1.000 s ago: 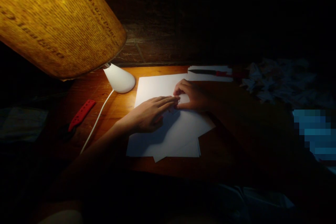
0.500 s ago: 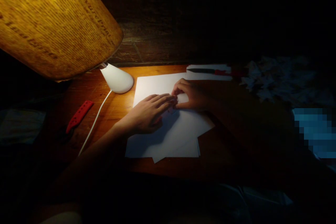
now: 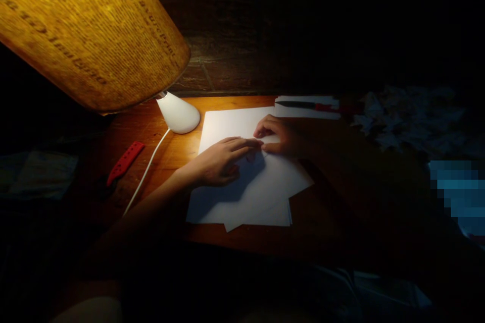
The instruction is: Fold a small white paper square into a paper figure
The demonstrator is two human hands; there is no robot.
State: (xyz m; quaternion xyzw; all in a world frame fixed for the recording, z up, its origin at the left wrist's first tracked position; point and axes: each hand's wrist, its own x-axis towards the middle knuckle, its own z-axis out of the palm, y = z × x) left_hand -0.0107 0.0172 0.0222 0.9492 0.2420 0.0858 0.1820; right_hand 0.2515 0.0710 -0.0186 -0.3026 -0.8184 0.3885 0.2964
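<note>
White sheets of paper (image 3: 246, 207) lie stacked on a wooden table, the top one turned at an angle to those below. My left hand (image 3: 223, 161) rests on the top sheet with its fingers stretched to the right and casts a shadow over it. Curled at the sheet's upper part, my right hand (image 3: 278, 136) has thumb and fingers bent around the paper there. The fingertips of both hands nearly meet. Shadow makes the paper between them hard to see.
A lamp with a printed shade (image 3: 98, 35) and white base (image 3: 180, 113) stands at the left, its cord (image 3: 147, 169) trailing forward. Nearby lies a red-handled tool (image 3: 126, 162). A knife (image 3: 303, 105) lies on more paper (image 3: 306, 115) behind. Folded paper pieces (image 3: 405, 118) are heaped right.
The view has shifted slightly, moving everything a little to the right. My left fingers have spread a little and drawn slightly apart from my right fingers.
</note>
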